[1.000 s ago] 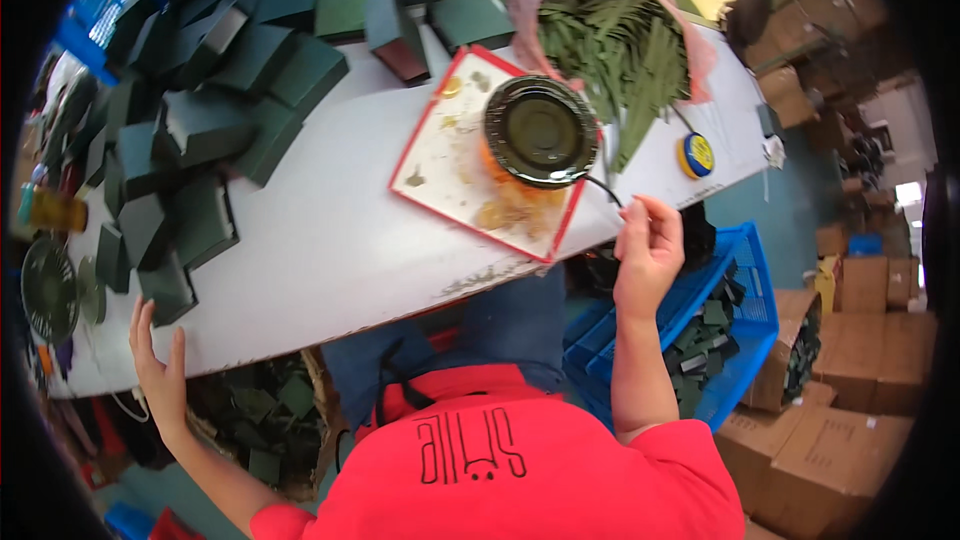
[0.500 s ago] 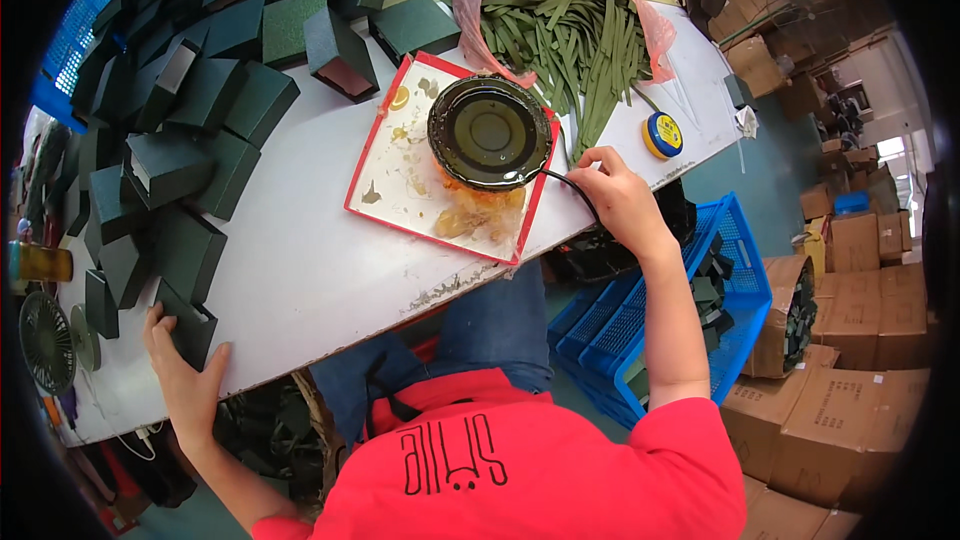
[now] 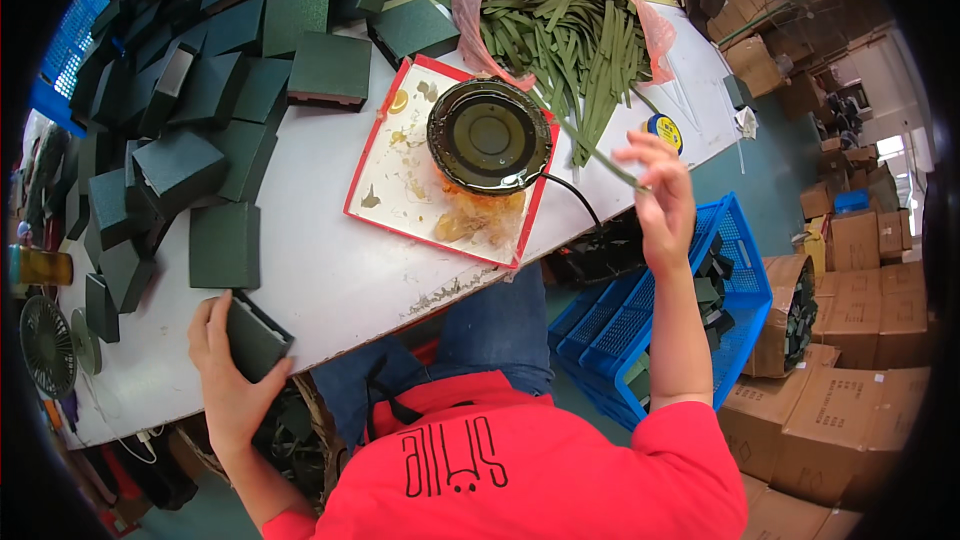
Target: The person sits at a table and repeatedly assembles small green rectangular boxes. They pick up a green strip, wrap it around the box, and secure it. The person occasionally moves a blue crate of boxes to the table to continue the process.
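At the table's near edge, my left hand (image 3: 232, 365) grips a small dark green box (image 3: 256, 336), thumb on one side and fingers on the other. My right hand (image 3: 663, 202) is raised over the table's right edge, pinching one end of a green ribbon strip (image 3: 603, 158). That strip stretches back toward a pink plastic bag (image 3: 468, 2) filled with loose green strips (image 3: 560, 25). Between my hands stands a round black pan (image 3: 490, 135) with dark liquid, on a white tray with a red rim (image 3: 437, 236). Another green box (image 3: 224, 246) lies just beyond my left hand.
Many dark green boxes (image 3: 235, 30) are heaped at the far left. A black cord (image 3: 575, 192) runs from the pan over the edge. A yellow-and-blue round tin (image 3: 663, 130) sits at right. Blue crates (image 3: 745, 290) and cartons stand below; a small fan (image 3: 47, 342) is at left.
My left hand has moved right, bringing a box along the near edge. My right hand has drawn a strip rightward from the bag. A box beside the tray now lies differently; another has shifted right.
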`<state>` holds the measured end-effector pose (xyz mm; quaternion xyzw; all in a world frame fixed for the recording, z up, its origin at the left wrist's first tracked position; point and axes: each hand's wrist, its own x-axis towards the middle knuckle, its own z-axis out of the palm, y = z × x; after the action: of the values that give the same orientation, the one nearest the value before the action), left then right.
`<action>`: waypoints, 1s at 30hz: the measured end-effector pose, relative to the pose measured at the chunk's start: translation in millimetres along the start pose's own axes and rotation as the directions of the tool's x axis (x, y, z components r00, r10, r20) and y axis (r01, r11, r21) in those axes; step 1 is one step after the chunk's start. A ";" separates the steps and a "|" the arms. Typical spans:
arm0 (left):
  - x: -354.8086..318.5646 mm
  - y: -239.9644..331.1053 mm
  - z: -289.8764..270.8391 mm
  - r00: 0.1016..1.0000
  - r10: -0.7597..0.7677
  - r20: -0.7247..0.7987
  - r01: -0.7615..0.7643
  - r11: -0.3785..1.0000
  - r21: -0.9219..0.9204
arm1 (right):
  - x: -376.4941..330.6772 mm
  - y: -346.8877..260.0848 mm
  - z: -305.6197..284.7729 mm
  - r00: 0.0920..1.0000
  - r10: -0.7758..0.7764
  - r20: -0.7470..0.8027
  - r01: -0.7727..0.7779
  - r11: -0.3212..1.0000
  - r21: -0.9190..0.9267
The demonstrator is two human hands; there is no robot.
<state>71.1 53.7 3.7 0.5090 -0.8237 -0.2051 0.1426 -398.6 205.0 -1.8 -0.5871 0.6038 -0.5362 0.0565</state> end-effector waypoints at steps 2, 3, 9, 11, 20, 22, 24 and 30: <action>2.5 6.9 5.1 0.995 0.086 0.047 -0.085 0.996 -0.024 | -7.8 -27.4 8.5 0.997 0.066 -0.030 -0.057 0.969 0.240; 3.0 11.4 6.7 0.990 0.127 0.069 -0.125 0.992 -0.029 | -12.2 -45.5 20.6 0.988 0.152 -0.034 -0.128 0.916 0.380; 18.4 42.2 20.2 0.924 0.320 0.207 -0.319 0.947 -0.039 | -19.1 -70.0 75.1 0.680 0.679 0.277 -0.692 0.469 0.550; 23.7 50.6 23.5 0.913 0.320 0.252 -0.330 0.944 -0.004 | -18.9 -65.6 81.9 0.662 0.693 0.286 -0.691 0.416 0.592; 27.3 56.9 35.4 0.899 0.380 0.217 -0.382 0.924 -0.036 | -15.0 -55.5 110.2 0.679 0.723 0.125 -0.608 0.460 0.647; 27.1 56.4 35.5 0.899 0.383 0.211 -0.384 0.922 -0.040 | -14.1 -54.8 110.6 0.670 0.731 0.127 -0.615 0.452 0.646; 27.3 56.8 35.0 0.902 0.375 0.212 -0.375 0.926 -0.044 | -13.8 -52.0 112.3 0.667 0.735 0.119 -0.610 0.447 0.654; 26.8 55.9 36.0 0.900 0.390 0.196 -0.390 0.920 -0.037 | -12.3 -48.9 111.2 0.621 0.770 0.146 -0.639 0.389 0.664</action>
<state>-0.4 58.8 -0.1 0.3110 -0.9193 -0.2211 0.0968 -285.5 162.8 -20.3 -0.1600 0.5657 -0.6878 0.4259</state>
